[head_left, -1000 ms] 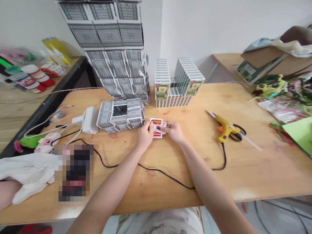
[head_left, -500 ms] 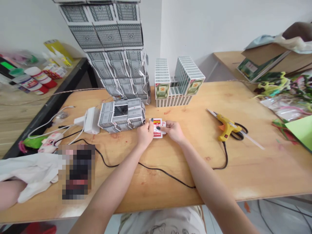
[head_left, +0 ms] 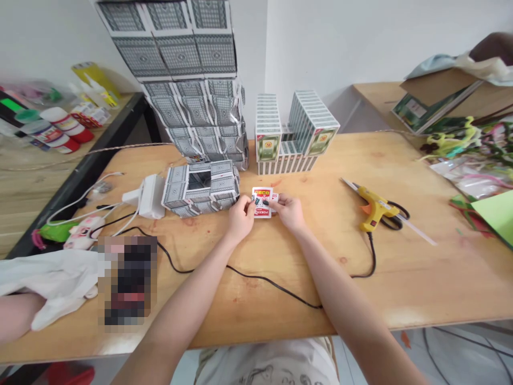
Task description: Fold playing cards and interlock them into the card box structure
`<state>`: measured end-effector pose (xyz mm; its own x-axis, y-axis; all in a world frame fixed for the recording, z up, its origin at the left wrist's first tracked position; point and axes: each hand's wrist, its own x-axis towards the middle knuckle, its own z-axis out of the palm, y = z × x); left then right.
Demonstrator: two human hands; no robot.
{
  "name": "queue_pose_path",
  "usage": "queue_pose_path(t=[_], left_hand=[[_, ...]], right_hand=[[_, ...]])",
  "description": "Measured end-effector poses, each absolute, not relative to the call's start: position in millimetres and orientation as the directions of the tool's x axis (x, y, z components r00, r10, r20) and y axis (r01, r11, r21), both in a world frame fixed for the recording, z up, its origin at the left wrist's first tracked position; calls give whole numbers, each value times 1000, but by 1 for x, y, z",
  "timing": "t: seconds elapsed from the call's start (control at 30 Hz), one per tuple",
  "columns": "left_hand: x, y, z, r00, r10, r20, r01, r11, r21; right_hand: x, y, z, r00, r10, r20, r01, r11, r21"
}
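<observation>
Between my hands is a red-and-white playing card marked POKER, face up, with the edge of another card showing at its right. My left hand pinches the left side of the cards. On the right side, my right hand grips them with its thumb on top. Just left of my left hand lies a hollow block built of grey-patterned cards. Behind it rises a tall tower of the same cards.
Green-and-white card boxes stand stacked at the back. A yellow glue gun lies at right, its black cord crossing the table under my forearms. A white power strip sits at left. Another person's sleeve rests at the left edge.
Both hands and the cards have shifted slightly to the right and away from me. My left hand's grip has moved lower along the card's left edge.
</observation>
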<state>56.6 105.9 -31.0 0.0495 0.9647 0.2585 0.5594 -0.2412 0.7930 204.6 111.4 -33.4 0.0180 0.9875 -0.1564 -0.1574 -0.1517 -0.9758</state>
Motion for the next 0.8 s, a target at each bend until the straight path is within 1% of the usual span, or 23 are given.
queue_pose_path(t=[0.1, 0.17, 0.3, 0.4, 0.53, 0.67, 0.73, 0.8], left_hand=[[56, 106, -31, 50, 965, 258, 567, -240, 788], [57, 106, -30, 42, 964, 261, 574, -237, 784], [58, 104, -28, 13, 959, 282, 603, -233, 763], [58, 104, -28, -3, 957, 292, 619, -227, 752], [56, 105, -31, 3, 962, 274, 593, -222, 774], [55, 107, -31, 22, 960, 278, 579, -239, 780], [55, 106, -30, 40, 955, 294, 586, -260, 767], [56, 105, -29, 56, 948, 314, 597, -284, 750]], right_hand=[[205, 112, -34, 22, 991, -134, -160, -129, -979], [207, 113, -34, -10, 995, -103, -161, -104, -982], [211, 113, -32, -84, 996, -25, -107, -34, -994], [211, 112, -28, -130, 992, -6, -80, -17, -997], [209, 111, -29, -130, 991, 25, -19, 23, -1000], [205, 110, -35, -41, 996, 78, 114, 83, -990], [202, 107, -36, 22, 993, 118, 242, 109, -964], [199, 104, -36, 72, 985, 156, 391, 116, -913]])
